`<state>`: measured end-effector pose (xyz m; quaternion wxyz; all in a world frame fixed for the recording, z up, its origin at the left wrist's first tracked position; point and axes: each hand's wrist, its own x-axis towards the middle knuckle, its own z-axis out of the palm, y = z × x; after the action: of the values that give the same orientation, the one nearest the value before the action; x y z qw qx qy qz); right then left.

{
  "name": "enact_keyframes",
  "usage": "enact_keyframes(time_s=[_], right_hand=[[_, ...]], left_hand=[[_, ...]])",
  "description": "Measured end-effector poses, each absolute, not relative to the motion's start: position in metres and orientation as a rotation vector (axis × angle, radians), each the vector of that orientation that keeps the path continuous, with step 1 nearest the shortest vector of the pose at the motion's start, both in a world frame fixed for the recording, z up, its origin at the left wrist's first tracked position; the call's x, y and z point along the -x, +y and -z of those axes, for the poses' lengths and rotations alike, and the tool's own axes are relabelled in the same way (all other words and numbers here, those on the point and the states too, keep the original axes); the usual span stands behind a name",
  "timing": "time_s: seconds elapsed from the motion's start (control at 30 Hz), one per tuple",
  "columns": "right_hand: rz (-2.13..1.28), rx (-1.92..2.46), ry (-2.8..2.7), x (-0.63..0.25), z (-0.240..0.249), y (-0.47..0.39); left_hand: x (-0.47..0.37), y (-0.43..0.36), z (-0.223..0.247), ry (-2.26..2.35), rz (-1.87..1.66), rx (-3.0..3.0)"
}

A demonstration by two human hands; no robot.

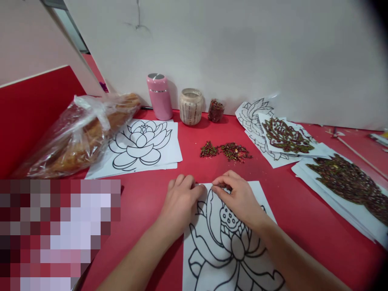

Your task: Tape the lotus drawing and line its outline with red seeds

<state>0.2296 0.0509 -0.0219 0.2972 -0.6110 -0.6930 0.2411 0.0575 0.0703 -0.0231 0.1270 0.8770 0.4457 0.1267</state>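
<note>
A white sheet with a black lotus outline (212,252) lies before me on the red table. My left hand (179,200) rests palm down at the sheet's upper left edge, its thumb apart from the fingers and holding nothing visible. Over the upper part of the drawing, my right hand (238,196) pinches thumb and forefinger together at the tip of a tall petal. Whatever is in that pinch is too small to make out. Just beyond the sheet are two small heaps of beans, one greenish (209,149) and one dark reddish (234,151).
A pink flask (160,97), a ribbed jar (190,107) and a small bean-filled container (216,110) stand along the wall. Bread in a plastic bag (87,135) overlaps lotus sheets (145,147) at left. Bean-covered pictures (287,137) lie on papers at right.
</note>
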Motion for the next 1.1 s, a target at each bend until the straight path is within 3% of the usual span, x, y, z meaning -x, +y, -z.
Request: enact_keyframes(time_s=[1.1], right_hand=[[-0.754, 1.571, -1.688, -0.2369, 0.0158, 0.0519]], left_hand=[[-0.0576, 0.0683, 0.0243, 1.309, -0.335, -2.505]])
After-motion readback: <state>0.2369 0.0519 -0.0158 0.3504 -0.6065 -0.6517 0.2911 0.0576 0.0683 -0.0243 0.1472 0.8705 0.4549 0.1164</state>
